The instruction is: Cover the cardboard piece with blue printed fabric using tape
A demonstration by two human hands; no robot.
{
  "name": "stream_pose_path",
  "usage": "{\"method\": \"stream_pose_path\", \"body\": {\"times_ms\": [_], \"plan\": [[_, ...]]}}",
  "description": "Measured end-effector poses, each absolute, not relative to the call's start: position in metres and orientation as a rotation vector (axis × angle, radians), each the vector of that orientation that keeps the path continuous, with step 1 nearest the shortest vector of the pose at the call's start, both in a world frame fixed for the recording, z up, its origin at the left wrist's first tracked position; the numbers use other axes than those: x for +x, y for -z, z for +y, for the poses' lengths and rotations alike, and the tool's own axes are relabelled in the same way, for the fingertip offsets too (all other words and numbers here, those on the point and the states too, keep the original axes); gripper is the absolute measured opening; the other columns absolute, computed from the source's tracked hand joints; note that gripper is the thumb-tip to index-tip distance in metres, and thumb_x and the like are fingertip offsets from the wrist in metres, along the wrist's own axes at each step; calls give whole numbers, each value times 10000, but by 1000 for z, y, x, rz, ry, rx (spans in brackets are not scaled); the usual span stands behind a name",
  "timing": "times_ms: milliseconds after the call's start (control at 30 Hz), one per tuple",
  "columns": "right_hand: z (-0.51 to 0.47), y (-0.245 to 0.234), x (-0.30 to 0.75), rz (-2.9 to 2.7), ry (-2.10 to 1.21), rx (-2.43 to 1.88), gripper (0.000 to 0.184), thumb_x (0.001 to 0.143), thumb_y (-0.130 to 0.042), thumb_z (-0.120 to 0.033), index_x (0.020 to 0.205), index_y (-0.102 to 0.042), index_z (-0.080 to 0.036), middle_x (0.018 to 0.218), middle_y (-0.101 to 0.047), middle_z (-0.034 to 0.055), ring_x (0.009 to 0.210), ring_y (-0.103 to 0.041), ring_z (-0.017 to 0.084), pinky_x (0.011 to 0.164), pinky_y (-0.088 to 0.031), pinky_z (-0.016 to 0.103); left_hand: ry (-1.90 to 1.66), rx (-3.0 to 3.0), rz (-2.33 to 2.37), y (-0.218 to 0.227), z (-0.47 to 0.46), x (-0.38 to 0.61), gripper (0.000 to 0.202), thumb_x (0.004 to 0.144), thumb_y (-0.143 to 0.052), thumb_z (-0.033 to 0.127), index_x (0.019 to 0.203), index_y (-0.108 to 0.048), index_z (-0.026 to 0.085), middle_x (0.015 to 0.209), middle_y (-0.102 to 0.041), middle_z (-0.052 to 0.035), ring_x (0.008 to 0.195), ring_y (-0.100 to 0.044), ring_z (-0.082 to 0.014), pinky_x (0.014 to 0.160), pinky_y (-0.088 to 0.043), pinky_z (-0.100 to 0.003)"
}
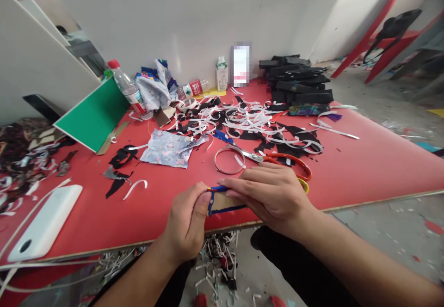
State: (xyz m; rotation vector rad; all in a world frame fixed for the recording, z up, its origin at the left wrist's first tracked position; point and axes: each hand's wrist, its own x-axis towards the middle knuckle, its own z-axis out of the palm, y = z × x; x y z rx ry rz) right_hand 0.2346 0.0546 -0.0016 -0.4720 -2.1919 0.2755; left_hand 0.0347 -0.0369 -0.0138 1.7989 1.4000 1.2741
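Note:
Near the front edge of the red table, a small tan board with blue fabric along its edges (227, 202) is held between both hands. My left hand (187, 219) grips its left end, thumb on top. My right hand (272, 193) closes over the right end, fingers pressing along the blue upper edge and hiding that part. Just beyond the right hand lie scissors (255, 156) with orange handles. A thin round hoop (229, 160) rests beside the blades. Farther left is a piece of pale blue patterned fabric (166, 150).
White strips and black scraps (243, 119) are heaped mid-table. Behind them stand a stack of black folded pieces (298, 82), a small carton bottle (221, 73) and a propped phone (241, 64). At left are a red-capped bottle (130, 89), a green board (93, 115) and a white power bank (46, 221) with cables.

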Motion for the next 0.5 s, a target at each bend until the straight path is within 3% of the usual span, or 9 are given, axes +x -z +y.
{"method": "stream_pose_path", "body": {"times_ms": [167, 267, 400, 500], "plan": [[47, 2, 227, -2164, -447, -496, 269, 1083, -564, -314, 1135, -799, -194, 747, -754, 18, 594, -627, 119, 573, -438, 269, -1319, 1833, 1547, 18, -40, 40, 301, 1101, -422, 292, 818, -500, 229, 656, -465, 42, 549, -421, -127, 548, -344, -257], [40, 4, 220, -2129, -572, -613, 333, 1089, -545, -342, 1100, -815, -147, 765, -770, 43, 606, -648, 128, 578, -456, 268, -1371, 1649, 1643, 22, -38, 41, 362, 1087, -474, 389, 774, -540, 221, 633, -493, 29, 546, -437, -133, 532, -355, -254], [36, 8, 213, -2073, -628, -832, 375, 1093, -521, -418, 1104, -824, -198, 796, -793, 33, 638, -663, 132, 630, -469, 267, -1345, 1197, 1503, 28, -28, 37, 446, 1004, -569, 586, 771, -634, 210, 629, -550, -11, 560, -498, -171, 495, -435, -269], [35, 10, 212, -2068, -655, -882, 405, 1098, -502, -449, 1081, -827, -209, 787, -789, 27, 630, -656, 126, 612, -452, 257, -1281, 1203, 1525, 30, -26, 36, 453, 989, -584, 602, 771, -665, 213, 641, -578, -28, 574, -520, -182, 509, -474, -276]]}}
